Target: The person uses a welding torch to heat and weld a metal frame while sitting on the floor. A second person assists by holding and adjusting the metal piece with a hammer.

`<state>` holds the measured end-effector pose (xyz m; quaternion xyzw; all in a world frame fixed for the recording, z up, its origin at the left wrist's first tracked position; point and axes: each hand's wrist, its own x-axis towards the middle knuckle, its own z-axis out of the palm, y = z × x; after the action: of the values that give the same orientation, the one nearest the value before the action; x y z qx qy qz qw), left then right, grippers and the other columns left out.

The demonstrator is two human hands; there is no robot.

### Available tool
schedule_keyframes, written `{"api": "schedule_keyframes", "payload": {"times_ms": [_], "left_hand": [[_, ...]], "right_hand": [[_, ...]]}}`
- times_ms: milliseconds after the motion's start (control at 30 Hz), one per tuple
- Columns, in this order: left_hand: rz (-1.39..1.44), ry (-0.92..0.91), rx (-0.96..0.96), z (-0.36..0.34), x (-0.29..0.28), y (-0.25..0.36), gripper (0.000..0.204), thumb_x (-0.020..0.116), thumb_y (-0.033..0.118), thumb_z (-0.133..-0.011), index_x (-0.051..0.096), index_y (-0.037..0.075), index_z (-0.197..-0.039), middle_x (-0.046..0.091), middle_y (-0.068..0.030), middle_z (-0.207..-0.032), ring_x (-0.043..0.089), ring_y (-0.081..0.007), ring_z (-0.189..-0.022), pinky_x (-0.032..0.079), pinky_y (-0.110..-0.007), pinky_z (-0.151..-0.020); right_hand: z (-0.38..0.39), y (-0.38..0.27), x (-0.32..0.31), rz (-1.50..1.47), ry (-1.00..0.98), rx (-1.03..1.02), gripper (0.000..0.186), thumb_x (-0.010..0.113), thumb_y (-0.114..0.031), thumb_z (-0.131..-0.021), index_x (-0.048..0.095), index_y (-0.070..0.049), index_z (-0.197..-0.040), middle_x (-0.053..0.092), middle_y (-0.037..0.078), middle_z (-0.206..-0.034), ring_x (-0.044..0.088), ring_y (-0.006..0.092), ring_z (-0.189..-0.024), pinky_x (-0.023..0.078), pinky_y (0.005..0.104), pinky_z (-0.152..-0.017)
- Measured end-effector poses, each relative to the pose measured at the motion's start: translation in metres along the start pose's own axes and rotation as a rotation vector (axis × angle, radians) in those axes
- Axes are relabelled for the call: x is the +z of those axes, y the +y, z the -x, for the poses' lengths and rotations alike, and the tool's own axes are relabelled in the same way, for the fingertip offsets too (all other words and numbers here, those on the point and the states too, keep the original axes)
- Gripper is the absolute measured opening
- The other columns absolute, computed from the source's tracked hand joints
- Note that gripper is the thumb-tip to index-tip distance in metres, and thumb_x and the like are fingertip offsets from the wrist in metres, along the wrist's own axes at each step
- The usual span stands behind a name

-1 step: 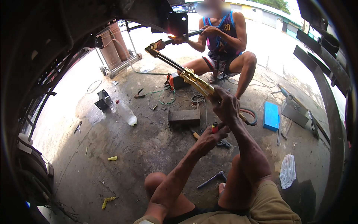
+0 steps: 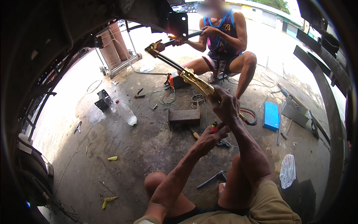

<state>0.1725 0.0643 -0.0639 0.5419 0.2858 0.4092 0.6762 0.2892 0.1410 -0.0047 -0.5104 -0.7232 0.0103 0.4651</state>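
Note:
My right hand (image 2: 226, 106) is wrapped round the rear of a brass cutting torch (image 2: 194, 79), which slants up and leftward. The torch's head (image 2: 152, 49) hangs beside the rusty end of a dark bar (image 2: 194, 33). A person (image 2: 225, 35) squatting opposite grips that bar with both hands. Below my right wrist, my left hand (image 2: 214, 137) is closed on a small red cylinder (image 2: 214, 127) with a black top. Red and green hoses (image 2: 250, 115) loop out behind my right hand. An orange glow shows by a holed metal plate (image 2: 178, 25) overhead.
A steel channel piece (image 2: 184, 117), cables and an orange-black box (image 2: 175, 80) lie ahead. At left are a plastic bottle (image 2: 126, 113) and black brackets (image 2: 103, 100); gas cylinders (image 2: 110, 48) stand behind. A blue box (image 2: 271, 116) and plastic bag (image 2: 287, 171) sit right. Vehicle frame parts surround me.

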Motion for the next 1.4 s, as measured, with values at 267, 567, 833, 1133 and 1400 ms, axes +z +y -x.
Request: {"api": "schedule_keyframes", "payload": {"times_ms": [267, 567, 833, 1133, 1400], "left_hand": [[-0.310, -0.277, -0.180, -0.017, -0.010, -0.034, 0.061, 0.066, 0.050, -0.099, 0.059, 0.006, -0.140, 0.065, -0.0021, -0.112, 0.054, -0.0109, -0.099, 0.045, -0.030, -0.091], [-0.292, -0.137, -0.210, -0.002, -0.027, -0.009, 0.063, 0.062, 0.050, -0.101, 0.060, -0.002, -0.137, 0.071, -0.0098, -0.117, 0.064, -0.0148, -0.104, 0.051, -0.030, -0.091], [-0.316, -0.095, -0.192, -0.001, -0.037, 0.002, 0.053, 0.061, 0.049, -0.102, 0.067, 0.002, -0.124, 0.069, -0.0050, -0.103, 0.061, -0.0127, -0.091, 0.051, -0.030, -0.082], [-0.236, -0.056, -0.114, -0.018, -0.032, -0.003, 0.049, 0.060, 0.050, -0.101, 0.058, 0.003, -0.087, 0.053, 0.0015, -0.077, 0.046, -0.0104, -0.071, 0.040, -0.032, -0.065], [-0.141, -0.090, -0.160, -0.031, -0.037, -0.007, 0.052, 0.062, 0.048, -0.102, 0.068, 0.002, -0.126, 0.072, -0.0054, -0.107, 0.064, -0.0129, -0.095, 0.051, -0.030, -0.082]], "right_hand": [[-0.007, 0.005, -0.012, 0.067, -0.191, -0.045, 0.028, 0.077, -0.027, -0.086, 0.068, -0.010, -0.108, 0.073, 0.017, -0.097, 0.072, 0.0377, -0.093, 0.053, 0.0497, -0.079], [0.001, 0.000, -0.003, 0.058, -0.139, -0.080, 0.021, 0.076, -0.023, -0.088, 0.067, -0.008, -0.100, 0.071, 0.014, -0.087, 0.072, 0.0351, -0.080, 0.053, 0.0454, -0.068], [-0.001, 0.000, -0.001, 0.054, -0.041, -0.096, 0.024, 0.075, -0.022, -0.089, 0.068, -0.009, -0.108, 0.072, 0.014, -0.090, 0.073, 0.0351, -0.084, 0.054, 0.0455, -0.070], [-0.002, 0.009, -0.013, 0.044, -0.005, -0.047, 0.033, 0.076, -0.021, -0.086, 0.070, -0.007, -0.115, 0.074, 0.017, -0.094, 0.074, 0.0355, -0.088, 0.056, 0.0448, -0.074], [-0.001, 0.014, -0.014, 0.026, 0.031, -0.017, 0.029, 0.076, -0.022, -0.087, 0.072, -0.007, -0.111, 0.074, 0.018, -0.091, 0.074, 0.0356, -0.085, 0.055, 0.0445, -0.072]]}}
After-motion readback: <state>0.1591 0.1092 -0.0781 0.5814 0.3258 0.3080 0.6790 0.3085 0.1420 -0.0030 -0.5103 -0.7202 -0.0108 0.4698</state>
